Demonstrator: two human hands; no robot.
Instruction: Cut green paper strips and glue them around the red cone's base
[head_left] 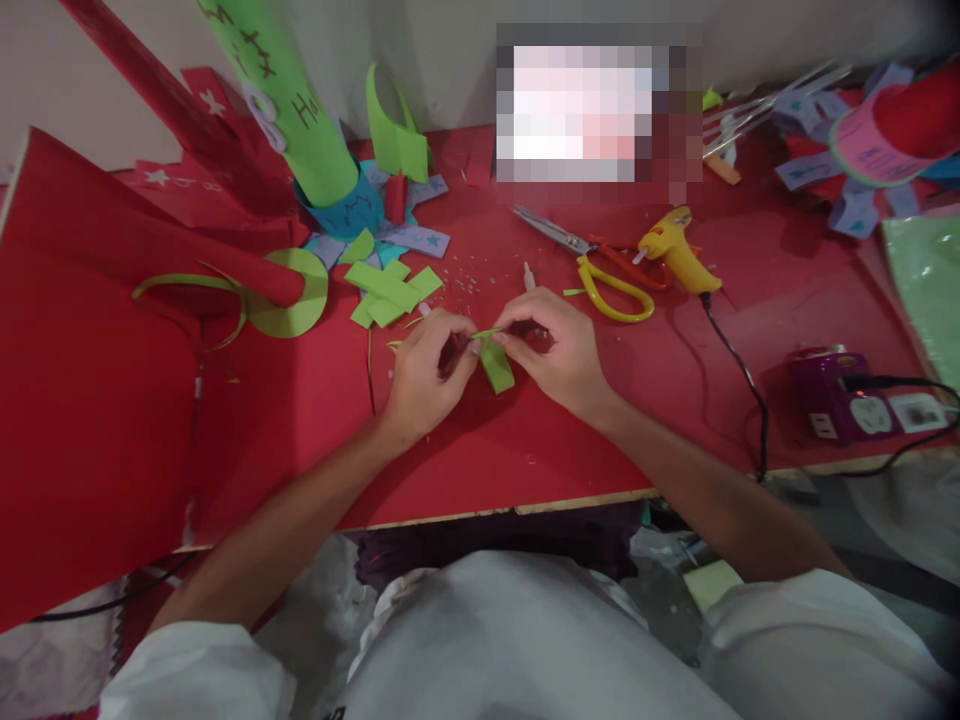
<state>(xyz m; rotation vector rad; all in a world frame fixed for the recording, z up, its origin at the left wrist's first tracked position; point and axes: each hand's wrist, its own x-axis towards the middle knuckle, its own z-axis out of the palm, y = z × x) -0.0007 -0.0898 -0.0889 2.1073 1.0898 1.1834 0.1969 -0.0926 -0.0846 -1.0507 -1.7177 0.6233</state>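
Observation:
Both hands meet over the middle of the red table. My left hand (433, 375) pinches one end of a small light-green paper strip (497, 365), thumb against fingertips. From the other side my right hand (556, 345) pinches the same strip at its upper edge. One part of the strip hangs down between the hands toward me. Just beyond my left hand lies a loose pile of green paper strips (390, 295). A glue stick (529, 276) lies beyond my right hand, partly hidden by it.
Scissors (615, 295) and a yellow glue gun (681, 252) with a black cord lie to the right. A purple power adapter (840, 400) sits near the right edge. A green paper tube (300, 110) stands at the back left, beside a large red sheet (97, 400).

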